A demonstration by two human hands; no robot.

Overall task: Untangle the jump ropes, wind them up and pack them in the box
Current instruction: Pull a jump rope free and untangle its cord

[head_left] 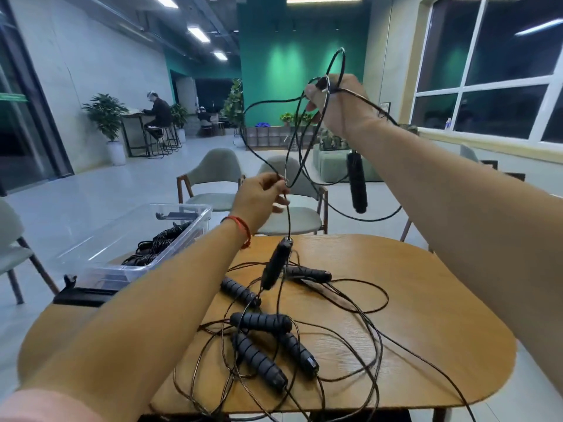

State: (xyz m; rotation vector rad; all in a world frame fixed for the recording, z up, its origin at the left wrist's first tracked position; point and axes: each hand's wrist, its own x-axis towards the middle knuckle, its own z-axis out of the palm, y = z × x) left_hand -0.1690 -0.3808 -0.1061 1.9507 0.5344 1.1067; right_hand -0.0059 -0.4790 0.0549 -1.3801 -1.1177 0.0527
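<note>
1. A tangle of black jump ropes (pixel 350 303) is spread over the middle of the wooden table (pixel 426 315). Five foam-gripped handles (pixel 260 321) lie among the crossing cords.
2. The left hand (pixel 259 197) is held above the table's far edge, with a cord (pixel 288 217) pinched between thumb and fingertips. A red bracelet (pixel 240 228) is worn on that wrist.
3. From the pinch the cord drops straight to a hanging handle (pixel 275 266), which is suspended at a tilt just over the pile on the table.
4. The right hand (pixel 332 102) is raised high above the table's far side, its fingers curled tight round gathered cord. A loop (pixel 342 60) stands up over the fist.
5. A second dangling handle (pixel 356 184) hangs in the air beyond the table's far edge, under the right forearm, with slack cord sagging below it.
6. A clear plastic box (pixel 179 206) sits at the table's far left corner, and wound ropes (pixel 164 242) are seen inside it.
7. The space between pile and box is crossed by the left forearm.
8. Two padded chairs (pixel 213 175) stand just beyond the table's far edge, behind the lifted cords.
9. Well beyond the table, a seated person (pixel 158 112) and a potted plant (pixel 106 117) are seen.
</note>
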